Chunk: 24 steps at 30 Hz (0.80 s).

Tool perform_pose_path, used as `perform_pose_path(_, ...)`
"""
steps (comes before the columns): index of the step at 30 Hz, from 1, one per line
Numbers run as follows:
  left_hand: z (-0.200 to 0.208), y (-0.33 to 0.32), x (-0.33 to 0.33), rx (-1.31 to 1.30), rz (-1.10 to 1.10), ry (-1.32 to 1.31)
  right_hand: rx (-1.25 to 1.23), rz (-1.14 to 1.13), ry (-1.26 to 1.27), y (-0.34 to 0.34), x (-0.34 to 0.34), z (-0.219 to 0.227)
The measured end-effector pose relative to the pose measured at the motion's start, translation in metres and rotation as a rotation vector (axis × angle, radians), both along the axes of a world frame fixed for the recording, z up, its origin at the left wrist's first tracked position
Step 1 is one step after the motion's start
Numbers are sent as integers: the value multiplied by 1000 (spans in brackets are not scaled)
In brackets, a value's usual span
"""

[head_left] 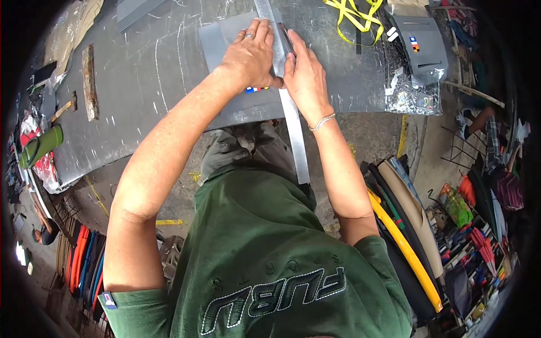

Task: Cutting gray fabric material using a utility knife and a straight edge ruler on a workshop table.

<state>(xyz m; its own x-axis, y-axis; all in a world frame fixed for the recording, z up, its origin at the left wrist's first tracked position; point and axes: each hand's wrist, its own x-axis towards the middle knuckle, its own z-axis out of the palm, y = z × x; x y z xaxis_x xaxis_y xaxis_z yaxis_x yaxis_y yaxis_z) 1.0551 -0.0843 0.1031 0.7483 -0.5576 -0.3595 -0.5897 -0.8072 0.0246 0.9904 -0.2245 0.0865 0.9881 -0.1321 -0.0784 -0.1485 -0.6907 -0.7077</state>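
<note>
1. Green T-shirt [248,225] on my torso comes nearest the camera, below the near edge of the worktop [135,79].
2. My left hand [248,56] lies flat, fingers together, on the grey sheet [214,45] against the metal ruler [291,115].
3. My right hand [307,76] rests just across the ruler; something dark shows by its fingers, but whether they grip it I cannot tell.
4. That sheet lies on the worktop, partly under the ruler, whose near end overhangs the edge.
5. Farther right lies a yellow strap [360,16]; left, a wooden stick [89,81] and a hammer [62,111].

Workshop with scratched worktable [141,115], hammer [63,110], rolls [407,254].
</note>
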Motion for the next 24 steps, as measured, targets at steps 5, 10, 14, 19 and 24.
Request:
perform_pose_path(5,2,-3,-2,27,20,21,-71,16,-41,1,2,-5)
perform_pose_path(10,-1,-2,-2,0,14,15,-111,20,-49,1,3,-8)
perform_pose_path(14,-2,0,-2,-19,22,13,-126,21,-39,2,4,-8)
perform_pose_path(19,1,-1,-2,-27,16,14,-127,6,-21,2,5,-7)
perform_pose_path(24,1,0,-3,-48,17,23,-143,13,-13,1,6,-7)
